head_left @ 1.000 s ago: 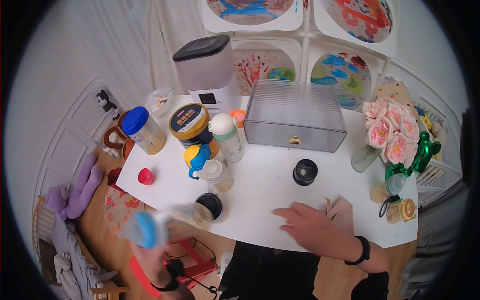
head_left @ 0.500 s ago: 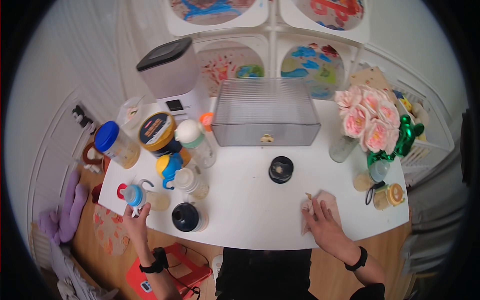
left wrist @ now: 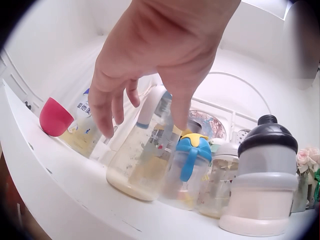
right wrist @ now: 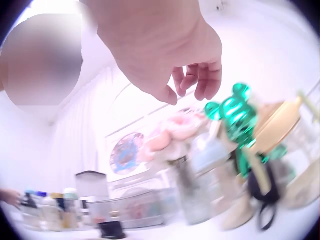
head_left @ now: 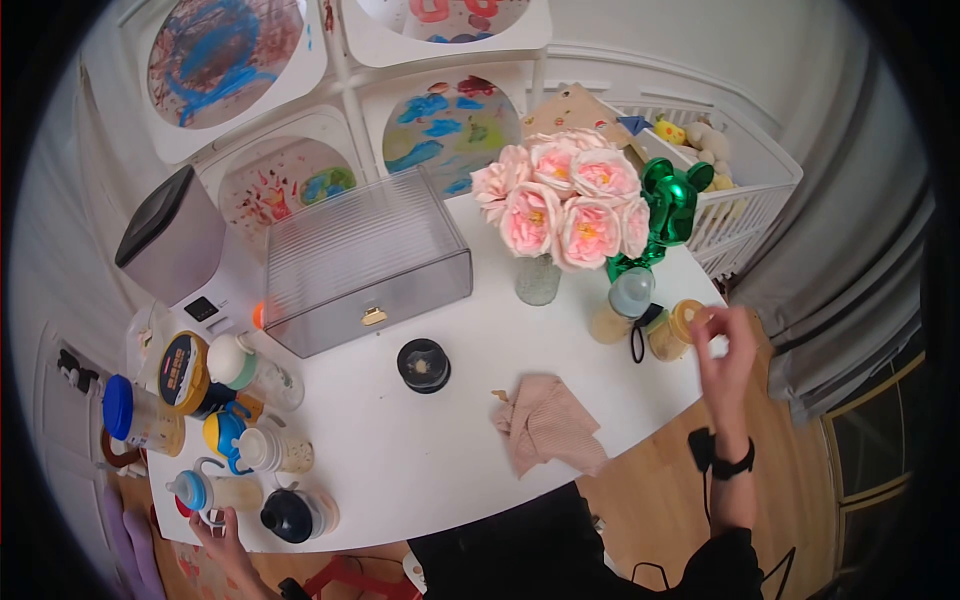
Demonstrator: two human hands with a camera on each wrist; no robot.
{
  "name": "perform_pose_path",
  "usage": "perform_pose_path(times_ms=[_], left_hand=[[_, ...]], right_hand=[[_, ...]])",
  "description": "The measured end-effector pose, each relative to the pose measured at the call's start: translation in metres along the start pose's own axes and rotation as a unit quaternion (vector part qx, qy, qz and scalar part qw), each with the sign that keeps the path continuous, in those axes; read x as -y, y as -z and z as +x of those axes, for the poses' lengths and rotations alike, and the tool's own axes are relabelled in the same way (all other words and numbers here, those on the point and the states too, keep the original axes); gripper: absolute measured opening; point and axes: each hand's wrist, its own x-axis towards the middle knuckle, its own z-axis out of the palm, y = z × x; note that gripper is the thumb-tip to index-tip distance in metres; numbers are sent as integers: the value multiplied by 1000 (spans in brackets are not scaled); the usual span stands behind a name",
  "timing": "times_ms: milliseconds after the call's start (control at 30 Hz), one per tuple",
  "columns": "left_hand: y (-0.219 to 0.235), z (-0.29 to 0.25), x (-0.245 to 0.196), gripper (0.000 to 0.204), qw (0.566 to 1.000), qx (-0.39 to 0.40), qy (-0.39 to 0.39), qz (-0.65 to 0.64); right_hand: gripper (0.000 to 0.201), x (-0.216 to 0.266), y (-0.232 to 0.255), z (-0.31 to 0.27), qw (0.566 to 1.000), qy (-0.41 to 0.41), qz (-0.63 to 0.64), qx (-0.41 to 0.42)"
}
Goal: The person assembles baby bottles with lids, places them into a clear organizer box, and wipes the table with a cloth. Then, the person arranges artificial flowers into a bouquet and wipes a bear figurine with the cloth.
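Note:
My left hand (head_left: 222, 540) is at the table's left front, beside a baby bottle (head_left: 235, 492) with a blue collar and handles. In the left wrist view the bottle (left wrist: 140, 165) stands upright with some pale liquid, and my spread fingers and thumb hang around its top. My right hand (head_left: 725, 355) hovers at the right edge, its fingers loosely bent and nothing in them, near a yellow-lidded jar (head_left: 672, 338). Left of that jar stands another bottle (head_left: 612, 322) with a clear cap. A crumpled pink cloth (head_left: 550, 425) lies near the front edge.
A black-topped stacked container (head_left: 295, 515), a white-lidded bottle (head_left: 280, 450) and a blue-yellow cup (head_left: 228, 435) crowd the left. Behind are a grey drawer box (head_left: 370, 270) and a tall dispenser (head_left: 185, 245). A black round container (head_left: 424, 365) sits mid-table; a flower vase (head_left: 538, 282) stands behind.
My left hand brought the blue-collared bottle to the table's left side, set it down and loosened its fingers. My right hand touched the cloth, then left it and moved right. The head view swung right.

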Motion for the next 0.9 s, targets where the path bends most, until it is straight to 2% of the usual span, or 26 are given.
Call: perform_pose_path(times_ms=[33, 100, 133, 200, 233, 300, 367, 400, 467, 500, 533, 567, 600, 633, 667, 700, 733, 767, 833, 867, 900], left_hand=[[-1, -6, -9, 57, 1000, -9, 12, 0], [0, -11, -17, 60, 1000, -18, 25, -1], [3, -13, -17, 63, 1000, -26, 10, 7], [11, -17, -26, 66, 999, -36, -6, 15], [15, -23, -41, 61, 993, -88, -57, 48], [21, -42, -82, 51, 963, -188, -156, 115], [13, -63, -116, 41, 908, -285, -252, 178], [0, -78, -133, 41, 907, -287, -252, 180], [-28, -105, -162, 38, 927, -244, -278, -57], [-39, -109, -158, 36, 921, -170, -322, -141], [-47, -123, -144, 37, 930, -80, -298, -201], [-65, -137, -164, 41, 940, 67, -236, -237], [-82, -143, -175, 44, 924, 188, -204, -265], [-97, -144, -181, 44, 904, 292, -221, -222], [-109, -144, -194, 43, 889, 382, -201, -152], [-118, -146, -180, 79, 871, 454, -132, -135], [-134, -149, -192, 86, 840, 508, -154, -113], [-155, -154, -212, 94, 806, 558, -175, -90], [-186, -175, -222, 99, 783, 567, -190, -172], [-196, -183, -224, 99, 789, 561, -186, -169], [-206, -191, -225, 99, 807, 526, -196, -182]], right_hand=[[28, -13, 4, 10, 1000, -2, -4, -3], [50, -32, 9, 23, 998, 13, -62, -22], [50, -48, 9, 23, 998, 13, -62, -22], [72, -73, 6, 21, 980, 73, -161, 93], [72, -72, 3, 21, 980, 74, -160, 93], [80, -65, -4, 19, 967, -105, -55, 227], [79, -60, -10, 17, 969, -101, -92, 204], [79, -54, -9, 16, 965, -123, -124, 194], [79, -33, -2, 13, 960, -142, -155, 185], [77, -14, 8, 13, 964, -140, -151, 169], [76, 4, 18, 12, 967, -140, -149, 154], [76, 20, 28, 12, 967, -138, -150, 156], [76, 35, 39, 12, 968, -136, -101, 188], [75, 46, 42, 9, 965, -135, -51, 218], [75, 53, 40, 4, 965, -135, -51, 219], [75, 61, 37, -2, 962, -125, 55, 236], [74, 68, 32, -8, 948, -111, 161, 252], [73, 72, 23, -16, 937, -98, 212, 262], [75, 85, 4, -35, 894, -121, 312, 299], [75, 95, -6, -43, 890, -118, 317, 306], [76, 105, -15, -50, 868, -129, 360, 316]])
